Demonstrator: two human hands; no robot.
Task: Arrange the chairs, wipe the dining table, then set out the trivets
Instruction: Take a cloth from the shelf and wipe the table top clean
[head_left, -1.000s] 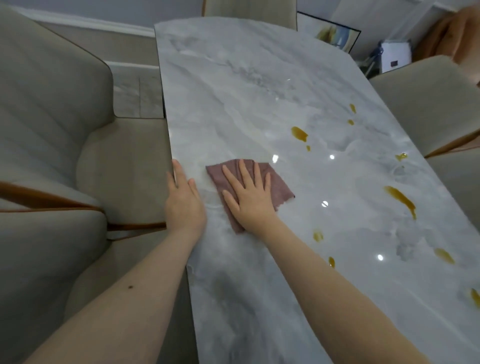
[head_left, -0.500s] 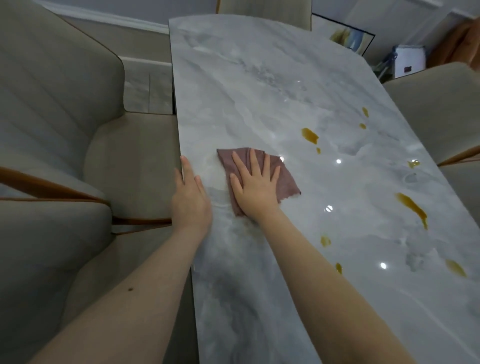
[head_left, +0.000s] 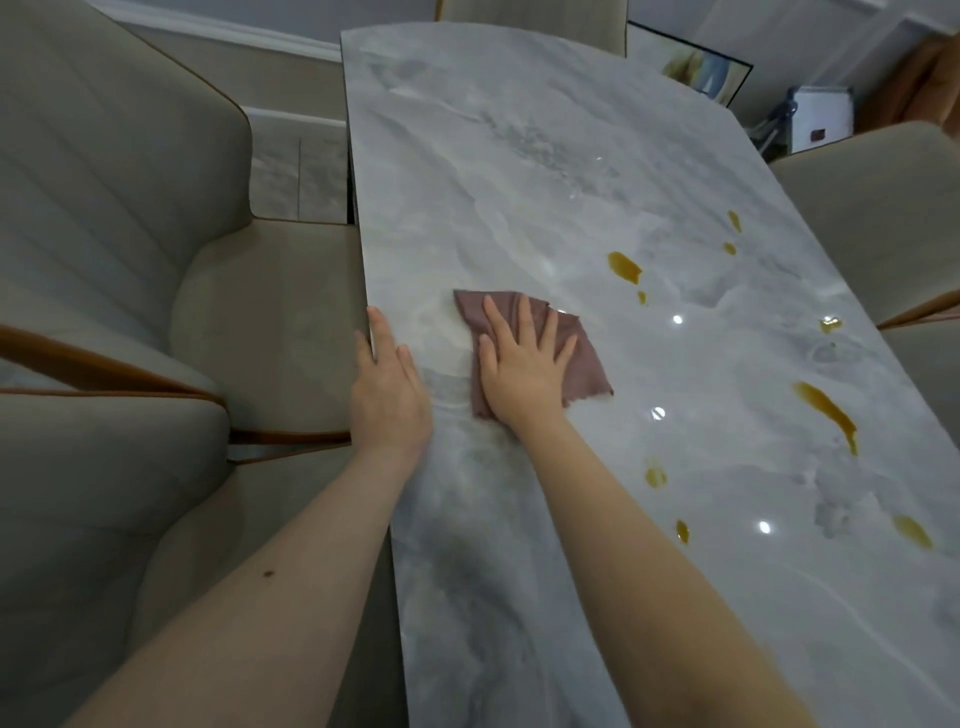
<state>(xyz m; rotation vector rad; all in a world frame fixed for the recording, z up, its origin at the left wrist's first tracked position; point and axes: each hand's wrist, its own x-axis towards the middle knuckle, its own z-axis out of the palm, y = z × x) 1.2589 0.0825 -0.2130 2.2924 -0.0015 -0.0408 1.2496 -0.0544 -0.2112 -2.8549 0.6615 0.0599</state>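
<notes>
Two hands are down on the table (head_left: 519, 156): the right hand (head_left: 524, 364) lies spread flat, pinning a soft, limp cloth (head_left: 582, 358) that should slide easily, while the left hand (head_left: 387, 389) rests open beside it, grasping nothing.

Marble table (head_left: 519, 156): cloth (head_left: 582, 358), amber spills (head_left: 826, 410)

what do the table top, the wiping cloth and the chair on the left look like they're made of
Table top: polished marble or a marble-look slab; grey veining, sharp glints of ceiling lights. Real stone or not, the view cannot settle.
Cloth under the right hand: soft mauve fabric, matte, limp, with a frayed edge; perhaps microfibre.
Left chair: beige upholstery, matte, with stitched channels and brown piping; fabric or faux leather.
</notes>
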